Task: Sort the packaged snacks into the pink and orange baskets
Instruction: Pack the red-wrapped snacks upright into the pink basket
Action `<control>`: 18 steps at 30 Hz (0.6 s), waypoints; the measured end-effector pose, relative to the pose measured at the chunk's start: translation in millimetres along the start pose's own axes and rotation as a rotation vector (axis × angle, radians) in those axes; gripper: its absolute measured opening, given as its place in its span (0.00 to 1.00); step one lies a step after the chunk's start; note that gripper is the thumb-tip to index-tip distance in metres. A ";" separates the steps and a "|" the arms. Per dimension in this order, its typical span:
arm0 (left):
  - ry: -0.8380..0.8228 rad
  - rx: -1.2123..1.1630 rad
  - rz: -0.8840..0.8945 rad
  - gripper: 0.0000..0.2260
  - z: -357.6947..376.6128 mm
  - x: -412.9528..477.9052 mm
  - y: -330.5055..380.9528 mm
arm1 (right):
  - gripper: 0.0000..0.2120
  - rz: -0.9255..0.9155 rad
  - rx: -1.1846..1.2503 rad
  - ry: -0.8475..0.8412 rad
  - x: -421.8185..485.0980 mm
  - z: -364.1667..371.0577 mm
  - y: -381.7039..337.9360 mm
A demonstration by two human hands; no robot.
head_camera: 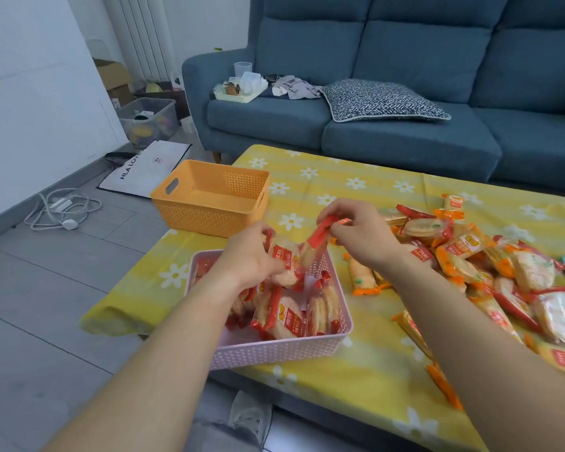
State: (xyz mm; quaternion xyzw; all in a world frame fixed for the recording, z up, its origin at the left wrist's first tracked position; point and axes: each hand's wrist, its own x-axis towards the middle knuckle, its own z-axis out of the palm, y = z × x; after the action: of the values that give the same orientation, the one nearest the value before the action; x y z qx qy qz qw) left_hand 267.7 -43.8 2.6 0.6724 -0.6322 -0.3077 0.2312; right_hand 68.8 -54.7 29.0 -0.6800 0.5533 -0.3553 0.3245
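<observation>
Red-trimmed crinkly plastic snack packet (310, 252) is pinched at its sealed end by right hand (356, 233) above pink perforated plastic basket (336, 305); left hand (252, 259) is closed on another red packet (282, 256). Judged light, slippery, crackers brittle.

I am in a home living room, and the blue sofa (405, 93) says so first: a wide upholstered one with a patterned cushion (385, 100) on its seat. Left of the cushion on the same seat lie crumpled clothes (296, 87) and a tray of plastic containers (238, 89). In front of the sofa stands a low table (372, 363) under a yellow cloth printed with white flowers. To the sofa's left, against the white wall, I see a white radiator (141, 34), cardboard boxes (115, 83) and a clear storage bin (149, 120). On the grey tiled floor near them lie a paper shopping bag (150, 169) and a coiled white cable (61, 208).
</observation>
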 end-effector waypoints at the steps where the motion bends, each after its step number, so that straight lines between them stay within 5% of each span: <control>1: -0.017 0.043 -0.020 0.26 1.2 0.1 1.0 | 0.15 -0.020 -0.055 -0.036 1.9 1.3 -1.1; 6: -0.029 0.059 -0.102 0.17 -6.6 -2.1 -0.7 | 0.18 -0.075 -0.235 -0.187 8.5 3.0 -7.4; 11: 0.070 -0.253 -0.193 0.16 -26.1 -8.0 -1.3 | 0.17 -0.064 -0.231 -0.230 11.3 4.5 -7.5; 18: -0.033 -0.495 -0.206 0.13 -23.2 -16.6 0.9 | 0.09 0.268 0.300 -0.274 10.4 5.9 -10.9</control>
State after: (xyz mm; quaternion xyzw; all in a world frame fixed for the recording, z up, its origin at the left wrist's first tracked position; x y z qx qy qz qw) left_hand 283.3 -29.2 21.6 0.6510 -0.4698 -0.4857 0.3458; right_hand 80.8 -62.7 36.2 -0.5864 0.5304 -0.2916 0.5384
